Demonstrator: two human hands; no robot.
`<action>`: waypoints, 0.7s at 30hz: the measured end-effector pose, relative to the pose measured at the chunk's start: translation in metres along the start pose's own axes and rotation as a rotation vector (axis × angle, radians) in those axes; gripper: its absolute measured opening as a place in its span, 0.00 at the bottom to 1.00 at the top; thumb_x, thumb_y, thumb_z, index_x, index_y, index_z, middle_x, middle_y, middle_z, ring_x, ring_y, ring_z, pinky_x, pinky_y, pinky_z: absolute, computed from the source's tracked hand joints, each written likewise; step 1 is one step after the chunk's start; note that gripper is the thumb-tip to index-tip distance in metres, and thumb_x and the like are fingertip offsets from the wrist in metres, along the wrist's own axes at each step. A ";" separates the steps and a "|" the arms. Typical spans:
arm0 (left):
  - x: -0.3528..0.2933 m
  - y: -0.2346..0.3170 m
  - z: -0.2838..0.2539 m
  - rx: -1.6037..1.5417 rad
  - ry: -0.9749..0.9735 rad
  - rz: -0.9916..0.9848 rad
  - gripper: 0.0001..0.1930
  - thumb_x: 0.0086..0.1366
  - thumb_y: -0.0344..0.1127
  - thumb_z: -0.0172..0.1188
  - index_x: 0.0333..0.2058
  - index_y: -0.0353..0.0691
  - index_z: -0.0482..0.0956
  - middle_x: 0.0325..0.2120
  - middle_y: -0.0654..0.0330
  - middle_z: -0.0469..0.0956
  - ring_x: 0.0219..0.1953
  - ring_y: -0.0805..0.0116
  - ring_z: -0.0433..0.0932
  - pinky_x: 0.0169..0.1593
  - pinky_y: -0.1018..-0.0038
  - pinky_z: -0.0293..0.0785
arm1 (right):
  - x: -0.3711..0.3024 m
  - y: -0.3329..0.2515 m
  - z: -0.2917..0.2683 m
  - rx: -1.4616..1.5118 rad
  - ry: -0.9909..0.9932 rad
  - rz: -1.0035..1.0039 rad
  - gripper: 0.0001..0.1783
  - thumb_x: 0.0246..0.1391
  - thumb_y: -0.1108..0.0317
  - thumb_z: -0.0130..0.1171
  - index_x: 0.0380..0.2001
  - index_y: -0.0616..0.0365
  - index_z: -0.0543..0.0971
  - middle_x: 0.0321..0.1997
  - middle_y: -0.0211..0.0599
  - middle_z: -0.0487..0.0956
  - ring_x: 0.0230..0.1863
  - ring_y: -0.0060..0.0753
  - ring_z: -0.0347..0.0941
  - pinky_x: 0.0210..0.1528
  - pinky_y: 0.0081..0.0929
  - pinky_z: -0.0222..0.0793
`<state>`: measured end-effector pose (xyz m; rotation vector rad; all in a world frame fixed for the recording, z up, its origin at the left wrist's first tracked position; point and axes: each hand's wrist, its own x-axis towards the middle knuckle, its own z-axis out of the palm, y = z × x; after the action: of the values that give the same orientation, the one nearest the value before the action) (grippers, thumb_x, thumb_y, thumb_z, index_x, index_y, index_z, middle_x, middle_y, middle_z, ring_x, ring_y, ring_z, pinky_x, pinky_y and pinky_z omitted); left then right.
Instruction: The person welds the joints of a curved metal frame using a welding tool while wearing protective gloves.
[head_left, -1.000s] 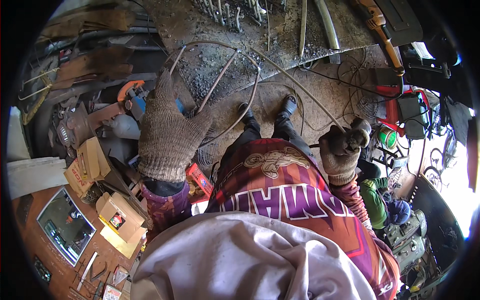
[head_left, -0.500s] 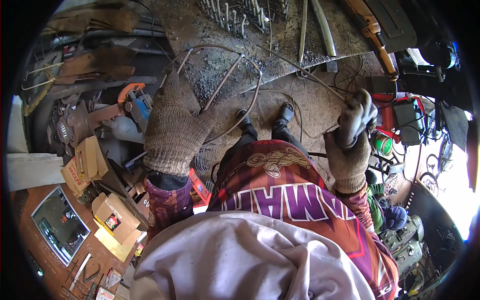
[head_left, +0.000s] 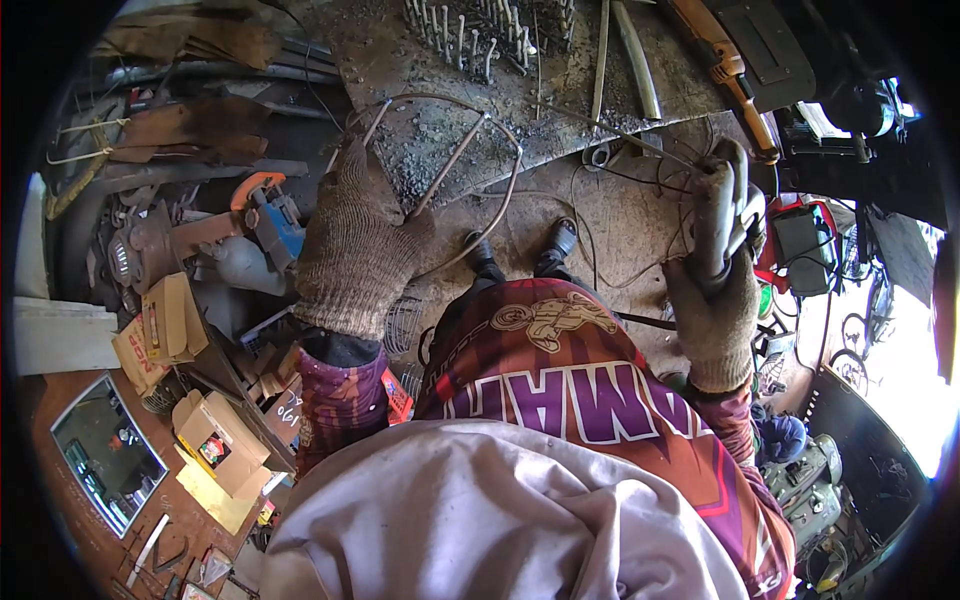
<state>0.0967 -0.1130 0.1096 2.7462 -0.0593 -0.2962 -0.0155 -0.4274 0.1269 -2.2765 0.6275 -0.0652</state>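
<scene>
Left hand (head_left: 352, 250), in a knit glove, sits left of centre, fingers closed on the bent wire loop (head_left: 470, 160) lying on the gritty metal plate (head_left: 520, 90) at upper centre. Right hand (head_left: 718, 290), gloved too, at right, fingers wrapped round a grey tool handle (head_left: 715, 215), held upright.

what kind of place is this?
Likely a metal or welding workshop: a scorched steel worktable with welded upright rods, bent rod under the gloved left hand, angle grinder nearby.
</scene>
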 end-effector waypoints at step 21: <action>-0.005 -0.005 -0.001 0.057 0.029 0.051 0.49 0.57 0.52 0.69 0.70 0.35 0.53 0.59 0.35 0.69 0.61 0.41 0.71 0.62 0.53 0.71 | -0.007 -0.016 -0.023 -0.135 -0.080 -0.115 0.23 0.47 0.65 0.71 0.46 0.63 0.76 0.34 0.50 0.82 0.36 0.49 0.82 0.40 0.40 0.75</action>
<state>0.0919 -0.1070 0.1099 2.7997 -0.1312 -0.2442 -0.0202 -0.4295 0.1551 -2.4316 0.4721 0.0128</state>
